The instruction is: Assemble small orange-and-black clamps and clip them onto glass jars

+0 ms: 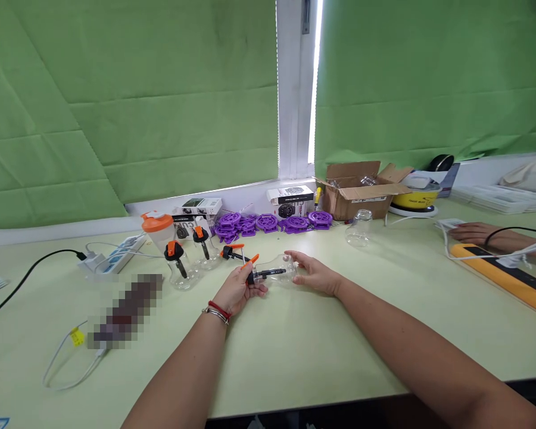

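Note:
Between my two hands a clear flask-shaped bottle (274,262) lies on its side, just over the table. My left hand (236,290) is closed round its black-and-orange cap (251,275) at the neck; a black tube runs from the cap into the bottle. Thumb and fingers of my right hand (316,274) grip the bottle's base. Beyond my left hand lies a loose black-and-orange cap (231,254). Two capped bottles of the same kind (183,279) stand to the left. An uncapped clear bottle (360,229) is at the back right.
Several purple wheel-shaped parts (267,223) lie along the back, near printed boxes (291,195) and an open cardboard box (360,205). An orange-lidded cup (157,223) and power strip (125,253) are left. Another person's hand (473,233) rests right, behind an orange-and-black bar (504,277).

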Tool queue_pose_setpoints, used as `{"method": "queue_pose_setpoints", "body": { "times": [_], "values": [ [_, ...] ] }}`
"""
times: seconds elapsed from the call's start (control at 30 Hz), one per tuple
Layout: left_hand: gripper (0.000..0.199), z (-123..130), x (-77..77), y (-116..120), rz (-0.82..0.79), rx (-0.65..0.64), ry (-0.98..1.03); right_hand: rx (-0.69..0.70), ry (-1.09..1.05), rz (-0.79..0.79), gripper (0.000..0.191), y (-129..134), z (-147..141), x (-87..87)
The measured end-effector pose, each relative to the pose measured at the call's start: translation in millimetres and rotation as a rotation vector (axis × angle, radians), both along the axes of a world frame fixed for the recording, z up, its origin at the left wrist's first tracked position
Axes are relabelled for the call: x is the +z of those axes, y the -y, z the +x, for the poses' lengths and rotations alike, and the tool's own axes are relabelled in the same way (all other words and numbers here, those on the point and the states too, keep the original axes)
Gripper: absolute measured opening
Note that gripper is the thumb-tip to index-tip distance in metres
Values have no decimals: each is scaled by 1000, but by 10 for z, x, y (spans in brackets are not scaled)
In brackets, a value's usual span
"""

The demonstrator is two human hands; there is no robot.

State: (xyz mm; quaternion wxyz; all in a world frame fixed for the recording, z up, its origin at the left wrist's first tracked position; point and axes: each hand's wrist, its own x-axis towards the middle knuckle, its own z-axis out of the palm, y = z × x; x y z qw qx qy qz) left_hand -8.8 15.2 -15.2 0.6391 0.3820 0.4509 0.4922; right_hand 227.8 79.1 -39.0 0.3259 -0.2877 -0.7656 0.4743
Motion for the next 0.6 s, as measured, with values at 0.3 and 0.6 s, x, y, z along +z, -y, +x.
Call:
{"method": "queue_pose_setpoints", "body": {
  "times": [0.3,0.6],
  "values": [
    [27,5,28,27,-2,-31,8,-72,11,-58,58,-5,-57,77],
    [31,28,44,67,22,-19,-36,-109,0,-143,75,38,-149,78]
  ]
}}
